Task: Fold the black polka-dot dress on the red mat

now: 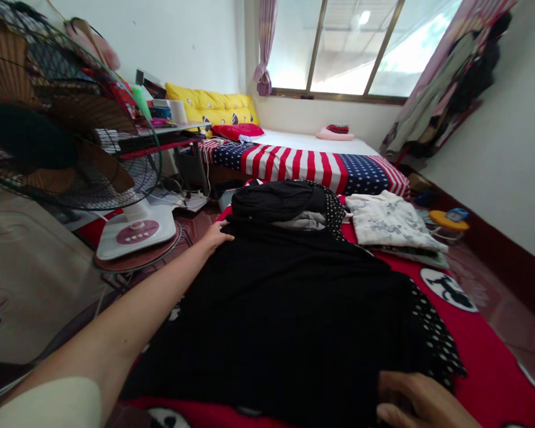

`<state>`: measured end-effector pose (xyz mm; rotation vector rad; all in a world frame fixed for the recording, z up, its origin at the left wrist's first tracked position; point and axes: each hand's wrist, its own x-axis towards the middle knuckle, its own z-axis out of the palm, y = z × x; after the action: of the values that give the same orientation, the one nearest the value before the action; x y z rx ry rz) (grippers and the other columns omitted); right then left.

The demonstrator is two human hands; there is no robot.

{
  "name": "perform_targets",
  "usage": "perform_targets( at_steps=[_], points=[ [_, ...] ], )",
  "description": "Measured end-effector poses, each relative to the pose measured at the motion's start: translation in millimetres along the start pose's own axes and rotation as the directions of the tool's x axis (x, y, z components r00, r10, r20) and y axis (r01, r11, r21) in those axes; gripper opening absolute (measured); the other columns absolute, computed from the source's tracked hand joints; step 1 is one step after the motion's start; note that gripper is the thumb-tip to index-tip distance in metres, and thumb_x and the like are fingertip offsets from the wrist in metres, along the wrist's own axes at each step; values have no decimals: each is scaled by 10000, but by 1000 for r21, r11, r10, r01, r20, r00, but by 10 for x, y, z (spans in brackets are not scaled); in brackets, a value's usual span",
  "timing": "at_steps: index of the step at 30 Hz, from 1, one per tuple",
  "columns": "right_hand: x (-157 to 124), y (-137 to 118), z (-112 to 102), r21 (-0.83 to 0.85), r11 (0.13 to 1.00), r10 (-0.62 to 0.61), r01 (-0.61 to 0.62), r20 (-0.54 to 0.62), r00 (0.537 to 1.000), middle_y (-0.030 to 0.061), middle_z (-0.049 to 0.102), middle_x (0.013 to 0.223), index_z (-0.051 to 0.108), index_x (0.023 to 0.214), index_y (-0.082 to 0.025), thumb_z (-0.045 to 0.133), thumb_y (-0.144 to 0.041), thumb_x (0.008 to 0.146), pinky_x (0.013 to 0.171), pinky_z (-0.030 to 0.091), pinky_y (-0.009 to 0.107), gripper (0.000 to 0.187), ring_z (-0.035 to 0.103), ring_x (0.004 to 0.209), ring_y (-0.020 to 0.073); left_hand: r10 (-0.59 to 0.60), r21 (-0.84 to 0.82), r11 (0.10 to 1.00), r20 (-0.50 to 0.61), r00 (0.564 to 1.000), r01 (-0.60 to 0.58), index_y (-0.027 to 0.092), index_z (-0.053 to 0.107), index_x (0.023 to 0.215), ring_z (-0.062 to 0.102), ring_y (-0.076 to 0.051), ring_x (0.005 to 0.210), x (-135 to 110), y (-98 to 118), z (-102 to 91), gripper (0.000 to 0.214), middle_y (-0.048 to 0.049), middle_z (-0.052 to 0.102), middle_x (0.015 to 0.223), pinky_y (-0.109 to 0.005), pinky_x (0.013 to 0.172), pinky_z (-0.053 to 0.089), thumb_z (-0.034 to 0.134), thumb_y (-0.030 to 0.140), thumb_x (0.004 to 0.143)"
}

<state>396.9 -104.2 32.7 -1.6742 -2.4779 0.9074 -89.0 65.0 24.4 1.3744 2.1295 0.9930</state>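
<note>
A black garment [289, 303] with polka-dot trim [434, 333] lies spread out on a red bed cover [499, 362]. At its far left edge is my left hand [217, 235], arm stretched out, with thumb and fingers apart on the cloth. My right hand [421, 399] is over the lower right part of the garment, cut off by the frame's bottom. Its fingers are loosely bent, with a gap to the thumb and nothing visible between them. Beyond the garment sits a bundle of dark clothing [276, 201] with a grey piece [305, 221] beside it.
Folded white patterned clothes [390, 220] lie stacked at the right. A fan [66, 119] stands on a stool [138, 252] at the left, near a cluttered desk [173, 126]. Behind is a second bed with a flag-striped cover [303, 166]. A yellow stool [449, 220] stands by the right wall.
</note>
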Motion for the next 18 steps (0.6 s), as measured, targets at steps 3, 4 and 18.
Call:
perform_targets(
  at_steps=[3, 4, 18],
  points=[
    [-25, -18, -24, 3, 1000, 16, -16, 53, 998, 15, 709, 733, 685, 740, -250, 594, -354, 794, 631, 454, 241, 148, 647, 682, 189, 95, 119, 990, -144, 985, -78, 197, 513, 1294, 563, -306, 1175, -119, -51, 41, 506, -128, 612, 1246, -477, 1002, 419, 552, 169, 790],
    [-40, -31, -45, 19, 1000, 15, -17, 67, 998, 11, 708, 741, 686, 762, -241, 586, -340, 804, 643, 451, 238, 147, 646, 692, 183, 119, 156, 983, -155, 981, -95, 206, 531, 1279, 537, -336, 1199, -162, -70, 48, 486, -134, 600, 1258, -525, 1020, 382, 516, 151, 796],
    [-99, 857, -366, 330, 918, 392, -219, -676, 624, 87, 722, 929, 676, 919, -188, 601, -415, 763, 779, 511, 361, 285, 664, 797, 224, 654, 228, 608, 399, 643, -760, 240, 512, 1365, 458, -283, 1304, -861, 407, 957, 544, -95, 472, 1438, -448, 1081, 371, 415, 525, 912]
  ],
)
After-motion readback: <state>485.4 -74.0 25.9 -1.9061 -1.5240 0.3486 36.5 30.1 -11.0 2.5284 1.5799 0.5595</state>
